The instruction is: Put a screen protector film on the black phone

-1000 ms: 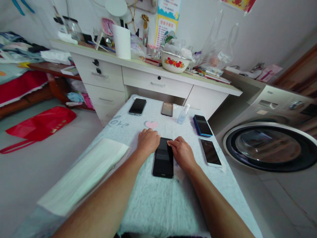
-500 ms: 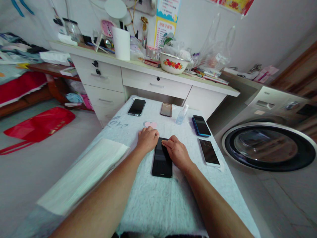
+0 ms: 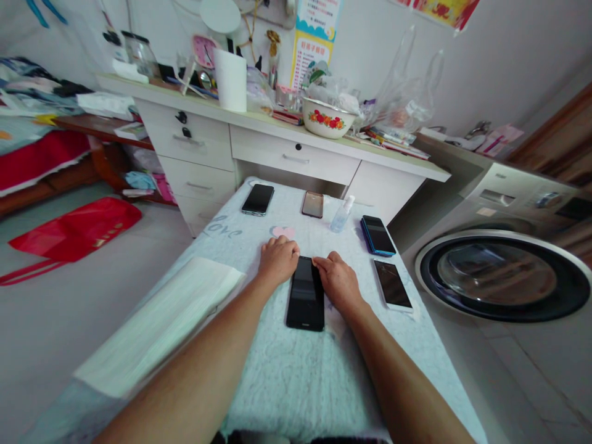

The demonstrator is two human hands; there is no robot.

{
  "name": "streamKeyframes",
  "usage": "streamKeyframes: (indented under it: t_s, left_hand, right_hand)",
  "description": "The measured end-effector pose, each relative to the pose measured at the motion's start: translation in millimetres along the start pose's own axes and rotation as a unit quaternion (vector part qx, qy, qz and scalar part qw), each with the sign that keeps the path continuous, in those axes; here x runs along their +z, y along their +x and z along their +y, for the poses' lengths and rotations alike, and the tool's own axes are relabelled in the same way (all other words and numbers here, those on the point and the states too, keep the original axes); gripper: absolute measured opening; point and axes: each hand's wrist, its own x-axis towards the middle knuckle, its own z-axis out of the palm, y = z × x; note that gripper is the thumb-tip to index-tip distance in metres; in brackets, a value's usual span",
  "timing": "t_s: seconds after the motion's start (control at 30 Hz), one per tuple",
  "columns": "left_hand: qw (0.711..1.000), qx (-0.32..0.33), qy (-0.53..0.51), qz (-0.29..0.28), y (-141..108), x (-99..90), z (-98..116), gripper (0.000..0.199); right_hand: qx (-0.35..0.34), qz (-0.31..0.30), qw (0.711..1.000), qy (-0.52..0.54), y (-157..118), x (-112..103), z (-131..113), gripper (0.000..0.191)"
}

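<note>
- Black rectangular phone [image 3: 306, 302] flat on pale cloth-covered table [image 3: 296, 382];
- left hand [image 3: 279, 259] curled at its upper-left edge;
- right hand [image 3: 338, 279] bunched at upper-right; cannot tell whether either grips

A black, flat, rectangular smartphone [image 3: 306, 299] with a glossy glass front and rounded corners lies face up, its screen dark apart from paler reflected bands across the upper half. A small light marking sits centred by its near short edge. It lies flat, long sides running away from the viewer, nearer the viewer than the clear plastic spray bottle [image 3: 341, 216], left of it and well apart.
</note>
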Motion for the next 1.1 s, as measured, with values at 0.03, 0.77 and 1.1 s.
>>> streamKeyframes:
  t_s: [0.03,0.77,1.1]
  left_hand:
    - [1.0,0.001,0.0,0.001,0,0.1,0,0.021]
    - [1.0,-0.002,-0.002,-0.008,-1,-1.2,1,0.022]
    - [1.0,0.004,0.008,0.005,0,2.5,-1,0.022]
  right_hand:
    - [-0.004,-0.001,1.0,0.003,0,0,-1,0.036]
    - [-0.013,0.0,1.0,0.002,0,-8,3,0.034]
    - [-0.039,-0.005,0.998,0.049,-7,-12,7,0.031]
